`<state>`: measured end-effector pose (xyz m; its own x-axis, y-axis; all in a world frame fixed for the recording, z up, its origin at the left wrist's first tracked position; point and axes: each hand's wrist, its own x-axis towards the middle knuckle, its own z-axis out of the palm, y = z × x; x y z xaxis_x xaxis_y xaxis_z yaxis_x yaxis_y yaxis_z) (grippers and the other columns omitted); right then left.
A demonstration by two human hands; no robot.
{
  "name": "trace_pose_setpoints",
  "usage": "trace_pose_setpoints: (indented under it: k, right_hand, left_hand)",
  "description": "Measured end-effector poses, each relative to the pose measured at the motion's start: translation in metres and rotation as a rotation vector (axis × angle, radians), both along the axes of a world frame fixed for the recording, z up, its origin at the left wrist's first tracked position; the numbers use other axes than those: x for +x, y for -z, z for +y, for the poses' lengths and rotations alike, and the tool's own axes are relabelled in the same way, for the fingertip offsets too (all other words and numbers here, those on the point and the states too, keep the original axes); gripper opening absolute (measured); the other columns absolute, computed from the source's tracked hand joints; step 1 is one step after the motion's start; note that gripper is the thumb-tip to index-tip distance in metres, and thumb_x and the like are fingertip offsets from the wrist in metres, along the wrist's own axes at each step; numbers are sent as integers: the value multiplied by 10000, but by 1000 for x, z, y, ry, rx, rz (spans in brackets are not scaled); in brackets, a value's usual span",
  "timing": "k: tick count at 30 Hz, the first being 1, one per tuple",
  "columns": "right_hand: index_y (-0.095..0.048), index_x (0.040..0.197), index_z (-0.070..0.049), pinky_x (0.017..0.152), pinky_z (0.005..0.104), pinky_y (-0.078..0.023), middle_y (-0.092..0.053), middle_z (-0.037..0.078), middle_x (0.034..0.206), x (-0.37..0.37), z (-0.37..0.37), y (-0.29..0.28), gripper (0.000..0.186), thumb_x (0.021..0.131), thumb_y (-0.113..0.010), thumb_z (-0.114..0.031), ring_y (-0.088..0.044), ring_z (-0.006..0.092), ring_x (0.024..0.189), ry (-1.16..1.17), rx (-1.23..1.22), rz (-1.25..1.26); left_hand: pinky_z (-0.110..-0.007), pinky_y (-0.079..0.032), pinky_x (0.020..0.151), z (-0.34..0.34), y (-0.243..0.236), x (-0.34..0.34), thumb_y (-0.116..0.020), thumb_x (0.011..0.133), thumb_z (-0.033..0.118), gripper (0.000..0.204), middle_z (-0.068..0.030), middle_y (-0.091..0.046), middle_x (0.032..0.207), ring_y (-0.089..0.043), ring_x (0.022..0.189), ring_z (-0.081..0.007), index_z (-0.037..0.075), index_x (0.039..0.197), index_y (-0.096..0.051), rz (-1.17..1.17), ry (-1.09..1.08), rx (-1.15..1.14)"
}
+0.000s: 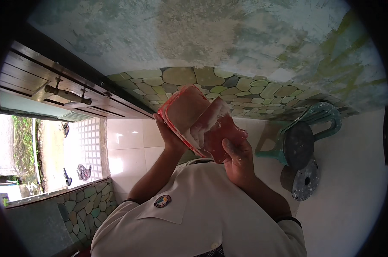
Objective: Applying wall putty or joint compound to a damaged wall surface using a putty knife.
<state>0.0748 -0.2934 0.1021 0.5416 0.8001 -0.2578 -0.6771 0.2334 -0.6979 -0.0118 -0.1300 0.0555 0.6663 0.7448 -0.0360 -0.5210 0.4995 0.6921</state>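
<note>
Both hands point(202, 141) grip red tray point(189, 113) (wall close behind).

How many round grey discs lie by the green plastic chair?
2: one dark disc leans against the green chair, and one lighter disc with a centre hole sits just below it. Others may be hidden behind.

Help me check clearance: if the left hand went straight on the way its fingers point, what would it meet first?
Probably the pebble-patterned wall band. The left hand already grips the red tray; past the tray's edge nothing else shows, though depth is unclear.
</note>
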Motion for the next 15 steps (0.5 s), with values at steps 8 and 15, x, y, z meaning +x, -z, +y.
trace_pose_setpoints:
  k: [8,15]
  right_hand:
    - [-465,1334,-103,780,314,-544,-604,47,1218,5,8,-1,369,982,-543,-182,-622,171,1040,-10,211,187]
    - [-518,1283,-134,700,308,-533,-629,27,1173,8,16,13,314,975,-553,-180,-639,165,1005,187,228,79]
  left_hand:
    - [-374,-452,969,8,5,7,-327,980,540,582,-98,-576,1229,-566,1123,-233,85,1310,-479,-135,-56,-209]
    - [-418,-379,1071,37,37,-9,-277,945,660,725,-84,-495,1381,-485,1258,-262,121,1415,-401,-37,154,129]
